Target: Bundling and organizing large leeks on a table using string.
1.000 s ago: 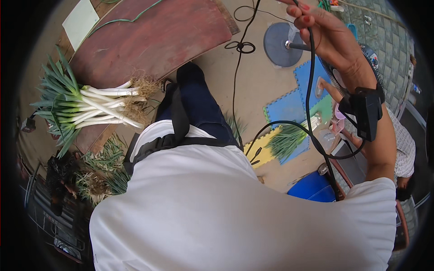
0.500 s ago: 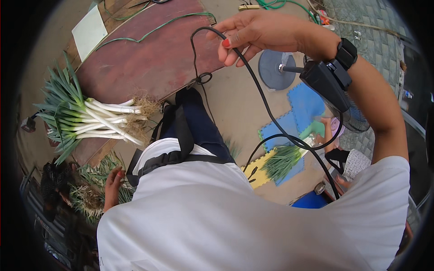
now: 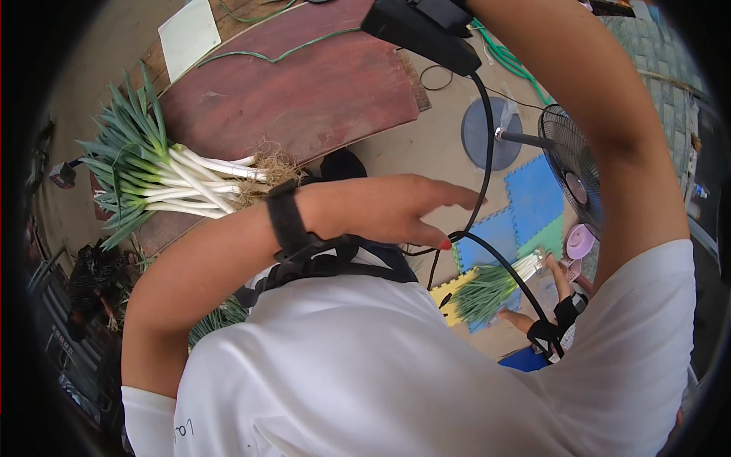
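Note:
My left arm reaches across the front of my white shirt, a black strap around its wrist. My left hand (image 3: 396, 207) is open, index finger and thumb stretched apart beside a black cable (image 3: 485, 145); whether it touches the cable I cannot tell. My right arm is raised and bent, and its hand is beyond the upper edge. A black box-like device (image 3: 422, 38) sits at the right wrist, with the cable hanging from it and looping down by my right side. Left of my left hand, a pile of leeks (image 3: 179, 179) with white stems and roots lies on a reddish board (image 3: 297, 91).
A fan (image 3: 575, 167) with a round grey base (image 3: 487, 133) stands at right. Coloured foam mats (image 3: 533, 194) hold another leek bundle (image 3: 487, 293), with a co-worker's arms (image 3: 560, 278) beside it. A pink basket (image 3: 580, 241) is nearby. Another person (image 3: 95, 286) is at far left.
My left hand has come up from the lower left and across my body toward the cable. My right hand, which was fingering the cable, has moved up out of view.

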`<state>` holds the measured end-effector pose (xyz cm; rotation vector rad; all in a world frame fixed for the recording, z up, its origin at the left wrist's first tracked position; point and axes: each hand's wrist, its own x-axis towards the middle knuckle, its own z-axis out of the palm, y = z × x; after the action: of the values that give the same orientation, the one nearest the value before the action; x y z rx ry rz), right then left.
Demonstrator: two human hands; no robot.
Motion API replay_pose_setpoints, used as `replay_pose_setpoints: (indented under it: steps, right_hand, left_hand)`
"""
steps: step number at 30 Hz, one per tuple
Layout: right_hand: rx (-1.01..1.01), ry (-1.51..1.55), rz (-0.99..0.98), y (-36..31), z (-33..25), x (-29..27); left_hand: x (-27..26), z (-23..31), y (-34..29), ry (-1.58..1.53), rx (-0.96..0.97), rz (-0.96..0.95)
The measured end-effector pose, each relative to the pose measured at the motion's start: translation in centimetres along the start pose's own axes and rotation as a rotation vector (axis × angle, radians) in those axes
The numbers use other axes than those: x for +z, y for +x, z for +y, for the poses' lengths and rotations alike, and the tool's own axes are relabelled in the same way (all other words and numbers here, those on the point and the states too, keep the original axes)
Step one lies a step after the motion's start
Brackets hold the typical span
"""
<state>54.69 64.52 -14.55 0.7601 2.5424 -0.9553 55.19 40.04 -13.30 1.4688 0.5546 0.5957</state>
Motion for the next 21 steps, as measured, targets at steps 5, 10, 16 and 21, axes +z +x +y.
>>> replay_pose_setpoints:
  steps: [5, 10, 16, 21]
  right_hand:
    - [0.192, 0.141, 0.202, 1.9, 0.0, 3.8]
    - [0.395, 0.23, 0.43, 3.8, 0.2, 4.8]
    - [0.372, 0.115, 0.383, 2.3, -1.2, 3.7]
    - [0.34, 0.158, 0.629, 0.9, -3.1, 2.8]
  left_hand:
    - [-0.2, 1.3, 2.0, -0.151, -0.264, -0.372]
    - [0.9, -0.4, -1.0, -0.083, -0.179, -0.229]
    - [1.3, -0.6, -2.2, -0.043, 0.037, -0.134]
    - [0.3, -1.3, -2.9, -0.096, -0.076, -0.14]
